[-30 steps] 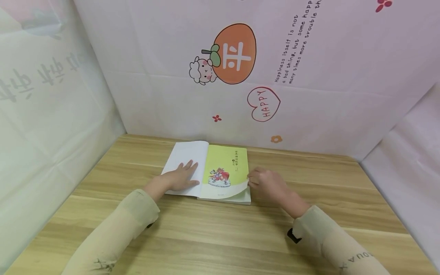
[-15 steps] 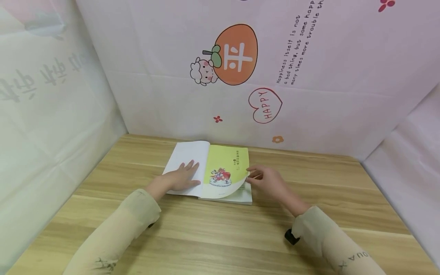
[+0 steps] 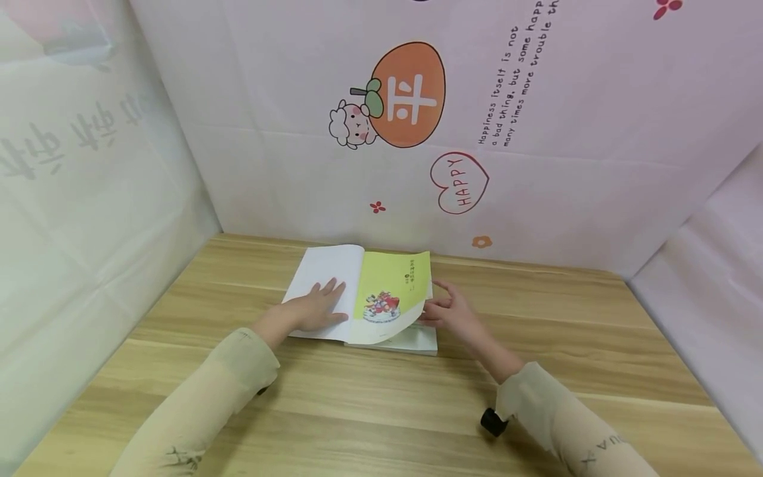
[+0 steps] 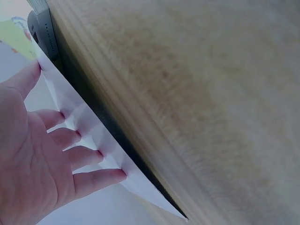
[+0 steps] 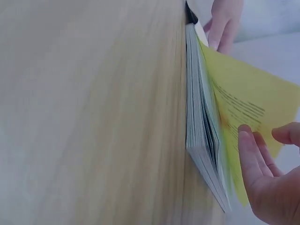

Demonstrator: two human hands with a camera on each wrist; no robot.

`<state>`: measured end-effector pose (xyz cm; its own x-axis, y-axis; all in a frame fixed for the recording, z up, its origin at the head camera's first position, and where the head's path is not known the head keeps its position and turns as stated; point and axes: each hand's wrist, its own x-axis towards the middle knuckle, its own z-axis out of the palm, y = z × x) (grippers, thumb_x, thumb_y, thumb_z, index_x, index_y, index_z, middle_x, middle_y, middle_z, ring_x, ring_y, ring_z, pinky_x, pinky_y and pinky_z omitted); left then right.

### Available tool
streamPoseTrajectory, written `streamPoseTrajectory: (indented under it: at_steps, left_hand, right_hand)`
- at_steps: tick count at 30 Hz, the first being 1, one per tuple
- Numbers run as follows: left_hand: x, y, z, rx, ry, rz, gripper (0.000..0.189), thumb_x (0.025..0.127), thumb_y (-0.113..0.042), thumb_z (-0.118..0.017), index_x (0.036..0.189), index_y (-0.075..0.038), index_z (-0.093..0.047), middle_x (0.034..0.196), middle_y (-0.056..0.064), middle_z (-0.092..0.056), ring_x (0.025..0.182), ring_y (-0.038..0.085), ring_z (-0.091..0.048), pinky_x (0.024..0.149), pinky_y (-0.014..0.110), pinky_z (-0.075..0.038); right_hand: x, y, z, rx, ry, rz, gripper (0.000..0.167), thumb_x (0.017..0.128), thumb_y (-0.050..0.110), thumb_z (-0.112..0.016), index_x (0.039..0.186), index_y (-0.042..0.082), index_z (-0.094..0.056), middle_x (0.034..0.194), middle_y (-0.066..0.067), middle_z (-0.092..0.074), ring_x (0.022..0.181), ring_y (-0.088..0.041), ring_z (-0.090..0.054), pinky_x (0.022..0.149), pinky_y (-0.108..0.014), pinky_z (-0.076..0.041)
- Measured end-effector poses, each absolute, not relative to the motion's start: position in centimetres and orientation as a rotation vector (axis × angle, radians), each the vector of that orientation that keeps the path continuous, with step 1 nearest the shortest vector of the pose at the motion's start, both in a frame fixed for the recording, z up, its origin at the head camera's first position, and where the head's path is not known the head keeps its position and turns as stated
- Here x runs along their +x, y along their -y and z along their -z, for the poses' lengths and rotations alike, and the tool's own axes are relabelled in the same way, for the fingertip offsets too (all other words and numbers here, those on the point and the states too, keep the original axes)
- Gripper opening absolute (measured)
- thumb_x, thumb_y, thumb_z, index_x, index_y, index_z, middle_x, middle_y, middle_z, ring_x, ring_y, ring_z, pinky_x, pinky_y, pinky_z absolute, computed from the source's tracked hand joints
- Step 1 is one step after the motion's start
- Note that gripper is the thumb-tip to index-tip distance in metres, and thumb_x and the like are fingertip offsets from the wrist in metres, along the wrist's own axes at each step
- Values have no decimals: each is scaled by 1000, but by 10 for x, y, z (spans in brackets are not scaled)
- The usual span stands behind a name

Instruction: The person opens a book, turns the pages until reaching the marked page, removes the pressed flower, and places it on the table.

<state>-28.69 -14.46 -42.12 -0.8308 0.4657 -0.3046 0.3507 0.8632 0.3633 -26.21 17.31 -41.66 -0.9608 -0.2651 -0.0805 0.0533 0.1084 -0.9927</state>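
A paperback book (image 3: 417, 343) lies spread on the wooden table, close to the back wall. My left hand (image 3: 310, 310) rests with fingers spread on its white left-hand page (image 3: 324, 262). In the left wrist view, the fingertips press on that page near the fold. The yellow leaf (image 3: 396, 271), printed with a red cartoon figure, curves up from the page block at its lower right corner. My right hand (image 3: 456, 311) is at the leaf's right edge, its fingertips partly hidden behind it. The right wrist view shows those fingers (image 5: 251, 159) extended against the leaf's underside, the thumb apart from them.
The wooden table (image 3: 369, 411) extends in front of the book and to both sides. A pale printed sheet (image 3: 286, 172) hangs behind it, with more sheeting at left and right. A black object (image 3: 493, 422) sits by the right sleeve.
The right fingers have gone from pinching the yellow leaf's edge to reaching under it, and the leaf's right side has lifted further. The left hand has kept its place.
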Motion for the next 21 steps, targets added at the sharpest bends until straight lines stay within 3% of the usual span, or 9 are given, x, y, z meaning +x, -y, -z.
streamPoseTrajectory:
  at_steps: [4,11,18,21]
  left_hand:
    - [-286,145,419,606,-2645,-426,79,110,-43,-45,164,-1,-6,168,25,4,150,55,1,121,62,-9]
    - [-285,144,418,605,-2652,-425,79,110,-42,-46,163,0,-7,168,26,2,150,54,0,122,60,-9]
    - [-283,144,416,617,-2652,-441,79,110,-42,-46,163,1,-7,167,27,2,150,54,0,122,60,-7]
    - [-282,143,416,618,-2656,-445,79,109,-41,-47,163,1,-8,167,27,1,150,55,-1,122,60,-8]
  right_hand:
    - [-262,-165,419,-239,-2071,1966,77,103,2,-55,161,-4,-5,122,-34,-64,93,-22,-72,94,-44,-57]
    - [-260,-152,420,-303,-1994,1928,72,99,-6,-54,161,-1,-19,108,-19,-71,89,-18,-70,91,-43,-58]
    - [-255,-138,421,-430,-2014,1833,64,98,-9,-58,155,-4,-31,133,-29,-58,109,-28,-67,95,-43,-56]
    - [-252,-133,421,-519,-2042,1782,64,99,-4,-61,155,-2,-30,133,-28,-58,112,-29,-66,95,-44,-56]
